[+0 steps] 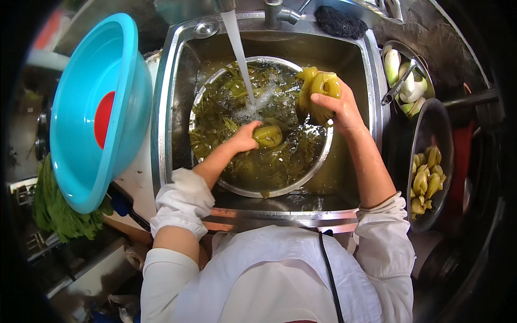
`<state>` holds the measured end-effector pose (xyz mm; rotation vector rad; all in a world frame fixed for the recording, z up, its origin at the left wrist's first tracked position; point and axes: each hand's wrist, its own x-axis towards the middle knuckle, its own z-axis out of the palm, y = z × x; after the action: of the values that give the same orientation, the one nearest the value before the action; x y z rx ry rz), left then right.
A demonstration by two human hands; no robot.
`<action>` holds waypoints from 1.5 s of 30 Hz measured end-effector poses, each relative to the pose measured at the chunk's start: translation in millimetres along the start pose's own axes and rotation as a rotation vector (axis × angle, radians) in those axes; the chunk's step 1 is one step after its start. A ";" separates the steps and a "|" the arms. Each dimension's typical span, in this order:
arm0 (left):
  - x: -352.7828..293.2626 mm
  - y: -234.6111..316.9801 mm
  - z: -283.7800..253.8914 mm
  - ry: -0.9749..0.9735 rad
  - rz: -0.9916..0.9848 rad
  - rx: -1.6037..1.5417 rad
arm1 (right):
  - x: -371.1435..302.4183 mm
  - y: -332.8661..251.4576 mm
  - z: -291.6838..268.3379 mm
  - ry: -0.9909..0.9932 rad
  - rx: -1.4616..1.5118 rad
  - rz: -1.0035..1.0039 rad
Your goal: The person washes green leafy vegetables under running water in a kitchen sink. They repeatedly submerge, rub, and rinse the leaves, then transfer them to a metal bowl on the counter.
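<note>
1. Clock directions taken from the sink's middle, twelve farthest from the body.
2. Left hand, just off centre toward eight o'clock: thumb and fingers closed on the near end of a small yellow-green vegetable clump, low at the water.
3. Right hand, between two and three o'clock: thumb across the front of a larger yellow-green bundle, some fingers hidden behind.
4. Round metal pan inside the steel sink, full of water and loose olive-green leaves; bright stream falling from eleven.
5. Blurred red patch at ten, too smeared for reading any lettering.
6. Tap at twelve, black scrubber at one, round steel disc at eleven, all along the sink's back edge.
7. Pale bench at eight; tilted turquoise basin at nine, red circle within; fresh leafy greens at eight.
8. Pale green-white vegetables in a vessel between two and three; dark pan near three, holding more yellow-green pieces.
9. Dark grey, worn-looking surface at two.
</note>
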<state>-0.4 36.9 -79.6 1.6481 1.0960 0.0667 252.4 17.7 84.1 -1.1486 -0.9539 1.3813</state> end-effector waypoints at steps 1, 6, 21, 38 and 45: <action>-6.0 -2.7 -10.9 -0.012 -0.023 -0.076 | -0.5 0.0 -2.4 0.004 0.021 -0.001; -30.6 -0.9 -38.4 0.189 -0.046 0.149 | -1.3 3.7 -4.8 0.017 0.005 0.003; 19.6 48.1 27.3 0.175 -0.220 0.329 | -5.7 6.1 8.8 0.004 -0.004 0.014; 26.4 36.8 18.9 0.052 -0.122 0.683 | -11.8 9.4 0.8 0.049 0.031 0.054; 39.3 9.1 49.8 -0.162 -0.410 0.661 | -16.0 6.8 -1.1 0.036 -0.038 0.024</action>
<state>54.8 27.0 -110.6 1.9098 1.3935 -0.7538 251.7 1.0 79.4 -1.2130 -0.9472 1.3619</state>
